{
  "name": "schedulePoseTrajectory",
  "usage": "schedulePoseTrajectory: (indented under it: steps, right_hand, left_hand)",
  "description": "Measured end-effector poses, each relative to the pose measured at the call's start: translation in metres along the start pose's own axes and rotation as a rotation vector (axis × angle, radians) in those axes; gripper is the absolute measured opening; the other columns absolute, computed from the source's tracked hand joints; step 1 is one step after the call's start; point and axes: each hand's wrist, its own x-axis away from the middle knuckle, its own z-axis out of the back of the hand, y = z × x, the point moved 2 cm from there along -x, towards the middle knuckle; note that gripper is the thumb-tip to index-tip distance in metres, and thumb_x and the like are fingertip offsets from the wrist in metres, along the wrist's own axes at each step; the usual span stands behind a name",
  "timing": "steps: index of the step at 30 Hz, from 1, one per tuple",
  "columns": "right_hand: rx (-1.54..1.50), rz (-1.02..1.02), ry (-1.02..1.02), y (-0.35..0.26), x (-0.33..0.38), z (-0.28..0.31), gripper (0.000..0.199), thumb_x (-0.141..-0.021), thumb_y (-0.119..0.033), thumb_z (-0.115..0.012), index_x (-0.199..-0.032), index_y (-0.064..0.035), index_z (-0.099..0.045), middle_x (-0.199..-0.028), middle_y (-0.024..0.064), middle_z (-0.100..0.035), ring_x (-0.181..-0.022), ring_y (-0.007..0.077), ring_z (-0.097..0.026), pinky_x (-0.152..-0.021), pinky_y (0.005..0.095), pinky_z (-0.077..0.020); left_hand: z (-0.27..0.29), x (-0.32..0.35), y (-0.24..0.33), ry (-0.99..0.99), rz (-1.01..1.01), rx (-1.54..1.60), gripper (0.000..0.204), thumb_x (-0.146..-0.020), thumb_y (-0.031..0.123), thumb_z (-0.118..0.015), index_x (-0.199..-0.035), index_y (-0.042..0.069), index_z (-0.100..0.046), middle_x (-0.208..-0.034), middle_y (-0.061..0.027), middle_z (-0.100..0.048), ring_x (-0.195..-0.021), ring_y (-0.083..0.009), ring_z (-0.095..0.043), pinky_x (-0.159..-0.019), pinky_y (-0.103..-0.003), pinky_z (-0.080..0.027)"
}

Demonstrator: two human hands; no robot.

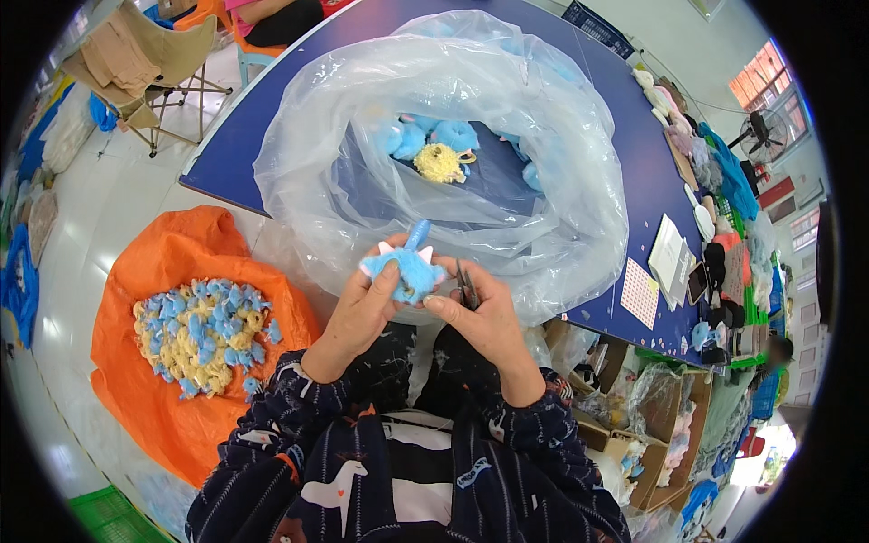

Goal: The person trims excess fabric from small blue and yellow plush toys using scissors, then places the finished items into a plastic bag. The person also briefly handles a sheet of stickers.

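Observation:
A small blue plush toy point(405, 274) with pale pink ear-like points and a blue strap point(418, 235) on top is pinched in my left hand point(364, 303). My right hand point(480, 312) holds small dark scissors point(467, 286), blades pointing up and away from me. Its thumb and fingers also reach the toy's right edge. Just beyond my hands lies a large clear plastic bag point(317, 118), its mouth spread wide on the blue table. Inside it are several blue plush pieces point(453, 136) and a fluffy yellow piece point(441, 164) with a loop.
An orange sack point(136, 362) on the floor at my left holds many small blue and yellow plush pieces point(204, 335). The blue table point(597, 317) carries a dotted sheet point(640, 293), a booklet point(668, 262) and a phone point(697, 282) at right. Cardboard boxes point(665, 416) stand below.

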Motion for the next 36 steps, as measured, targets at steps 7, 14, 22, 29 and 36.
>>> schedulePoseTrajectory:
  steps: [7,14,22,29,36]
  right_hand:
    - [0.282,0.179,0.158,0.004,0.005,-0.015,0.033,-0.074,-0.006,-0.066,-0.106,-0.0004,-0.056,-0.087,0.0019,-0.054,-0.064,0.0061,-0.045,-0.055,0.0211,-0.0395]
    - [0.207,0.139,0.184,0.025,-0.001,-0.003,0.030,-0.075,-0.001,-0.062,-0.103,0.0052,-0.053,-0.080,0.0014,-0.053,-0.064,0.0049,-0.044,-0.053,0.0187,-0.0356]
    - [0.186,0.210,0.150,0.027,0.000,-0.005,0.029,-0.078,-0.011,-0.062,-0.102,0.0036,-0.054,-0.073,-0.0006,-0.050,-0.059,0.0052,-0.041,-0.052,0.0190,-0.0317]
    - [0.116,0.165,0.183,0.035,0.000,-0.002,0.027,-0.078,-0.012,-0.062,-0.099,0.0029,-0.055,-0.072,0.0011,-0.053,-0.057,0.0051,-0.042,-0.049,0.0185,-0.0305]
    - [0.230,0.157,0.289,0.028,0.002,-0.006,0.020,-0.075,-0.005,-0.064,-0.092,0.0019,-0.058,-0.076,-0.0002,-0.055,-0.066,0.0051,-0.047,-0.057,0.0203,-0.0397]
  left_hand:
    - [-0.002,0.011,-0.005,0.111,0.040,-0.146,0.045,-0.095,0.032,-0.033,-0.128,0.001,-0.032,-0.124,-0.0127,-0.044,-0.110,-0.0206,-0.046,-0.095,-0.034,-0.037]
    - [-0.004,0.005,0.001,-0.171,0.138,0.324,0.049,-0.095,0.036,-0.030,-0.131,0.002,-0.029,-0.132,-0.0105,-0.034,-0.121,-0.0194,-0.035,-0.102,-0.035,-0.030]
    - [-0.002,0.009,-0.010,-0.275,0.114,0.451,0.052,-0.095,0.038,-0.028,-0.134,0.003,-0.023,-0.136,-0.0106,-0.031,-0.126,-0.0207,-0.030,-0.103,-0.035,-0.028]
    - [-0.012,0.018,0.006,-0.197,0.092,0.022,0.058,-0.094,0.042,-0.030,-0.136,0.003,-0.021,-0.133,-0.0085,-0.037,-0.123,-0.0179,-0.033,-0.099,-0.030,-0.031]
    - [-0.008,0.017,0.004,-0.035,-0.223,-0.427,0.046,-0.088,0.009,-0.051,-0.129,-0.001,-0.033,-0.117,-0.0060,-0.052,-0.107,-0.0121,-0.048,-0.092,-0.028,-0.038]
